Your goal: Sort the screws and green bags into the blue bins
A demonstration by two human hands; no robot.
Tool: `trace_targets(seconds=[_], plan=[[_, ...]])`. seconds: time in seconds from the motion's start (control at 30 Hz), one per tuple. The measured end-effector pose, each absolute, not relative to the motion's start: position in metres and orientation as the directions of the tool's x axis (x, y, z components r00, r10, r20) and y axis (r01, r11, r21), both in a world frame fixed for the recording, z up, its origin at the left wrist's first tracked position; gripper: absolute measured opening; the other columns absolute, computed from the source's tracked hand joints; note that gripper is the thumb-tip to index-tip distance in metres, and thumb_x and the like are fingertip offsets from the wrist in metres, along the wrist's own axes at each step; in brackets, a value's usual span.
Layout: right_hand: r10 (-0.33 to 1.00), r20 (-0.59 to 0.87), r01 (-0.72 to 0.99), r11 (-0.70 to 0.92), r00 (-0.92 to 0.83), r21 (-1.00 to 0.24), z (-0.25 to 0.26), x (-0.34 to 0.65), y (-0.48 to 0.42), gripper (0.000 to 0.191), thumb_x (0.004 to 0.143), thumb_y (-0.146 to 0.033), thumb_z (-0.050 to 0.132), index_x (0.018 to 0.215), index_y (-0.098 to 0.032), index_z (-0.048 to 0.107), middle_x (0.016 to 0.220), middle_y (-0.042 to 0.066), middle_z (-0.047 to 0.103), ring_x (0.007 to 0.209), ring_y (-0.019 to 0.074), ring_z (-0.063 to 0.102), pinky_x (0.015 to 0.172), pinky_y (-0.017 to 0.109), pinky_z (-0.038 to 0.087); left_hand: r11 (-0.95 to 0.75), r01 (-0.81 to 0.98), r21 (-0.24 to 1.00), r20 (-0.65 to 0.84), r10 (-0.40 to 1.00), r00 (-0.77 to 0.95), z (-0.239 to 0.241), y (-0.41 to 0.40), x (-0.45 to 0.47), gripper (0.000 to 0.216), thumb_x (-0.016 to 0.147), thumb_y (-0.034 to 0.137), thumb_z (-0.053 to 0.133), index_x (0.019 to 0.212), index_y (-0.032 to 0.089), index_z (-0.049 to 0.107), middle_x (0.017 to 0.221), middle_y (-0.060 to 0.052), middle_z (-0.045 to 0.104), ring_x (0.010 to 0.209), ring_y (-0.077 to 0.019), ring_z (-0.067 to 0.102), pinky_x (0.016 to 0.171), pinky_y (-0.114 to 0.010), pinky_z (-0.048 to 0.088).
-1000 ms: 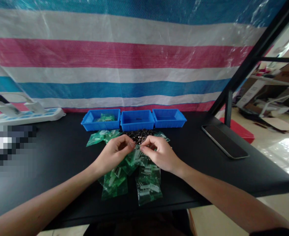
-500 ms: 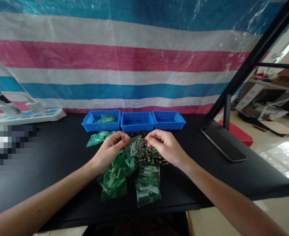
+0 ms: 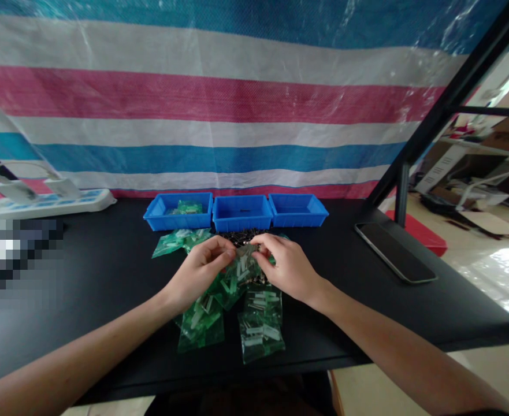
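Observation:
A small clear plastic bag [image 3: 243,267] with pale strip-like parts inside is held up over the pile. My left hand [image 3: 202,267] pinches its upper left corner between thumb and fingers. At the upper right edge, my right hand [image 3: 289,267] is closed on the bag too. Below lie green-tinted plastic bags [image 3: 202,320] of similar parts, and another such bag [image 3: 262,332] sits closer to the table's front edge. Behind the hands is a heap of small dark metal pieces [image 3: 242,237], partly covered by the hands and the bag.
Three blue trays stand in a row: the left tray [image 3: 150,218] holds green bags, the middle tray [image 3: 242,223] a small dark piece, then the right tray [image 3: 300,219]. A phone [image 3: 395,252] lies right on the black table [image 3: 119,271]. A power strip [image 3: 93,200] is at back left.
My right hand has moved left and its fingers have closed on the bag's upper edge. My left hand has shifted slightly right, still pinching the bag.

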State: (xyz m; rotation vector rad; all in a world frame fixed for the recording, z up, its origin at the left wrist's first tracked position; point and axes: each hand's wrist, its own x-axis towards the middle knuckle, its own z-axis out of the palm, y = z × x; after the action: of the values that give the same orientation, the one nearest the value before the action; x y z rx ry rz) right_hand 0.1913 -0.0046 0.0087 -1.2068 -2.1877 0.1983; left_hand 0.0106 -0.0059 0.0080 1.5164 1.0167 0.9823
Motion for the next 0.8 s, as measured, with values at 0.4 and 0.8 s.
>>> trace_targets(seconds=[0.4, 0.8], plan=[[0.808, 0.448, 0.79, 0.537, -0.382, -0.295, 0.0086, 0.19, -0.0069, 0.011, 0.079, -0.017, 0.055, 0.089, -0.019, 0.057, 0.075, 0.002, 0.064, 0.069, 0.0153, 0.059, 0.064, 0.025, 0.039, -0.215, 0.207, 0.954, 0.132, 0.926, 0.353, 0.0071, -0.008, 0.0095, 0.017, 0.08, 0.032, 0.051, 0.078, 0.015, 0.051, 0.064, 0.003, 0.048, 0.058, -0.0099, 0.041, 0.052, -0.021, 0.031], [0.79, 0.443, 0.753, 0.579, -0.424, -0.311, 0.0096, 0.1891, -0.009, 0.01, 0.08, -0.016, 0.052, 0.089, -0.02, 0.054, 0.073, 0.0, 0.063, 0.067, 0.0135, 0.058, 0.061, 0.023, 0.037, -0.307, 0.25, 0.918, 0.191, 0.897, 0.4, 0.0076, -0.01, 0.0094, 0.018, 0.082, 0.033, 0.048, 0.078, 0.016, 0.051, 0.072, 0.0, 0.054, 0.063, -0.012, 0.047, 0.054, -0.022, 0.035]])
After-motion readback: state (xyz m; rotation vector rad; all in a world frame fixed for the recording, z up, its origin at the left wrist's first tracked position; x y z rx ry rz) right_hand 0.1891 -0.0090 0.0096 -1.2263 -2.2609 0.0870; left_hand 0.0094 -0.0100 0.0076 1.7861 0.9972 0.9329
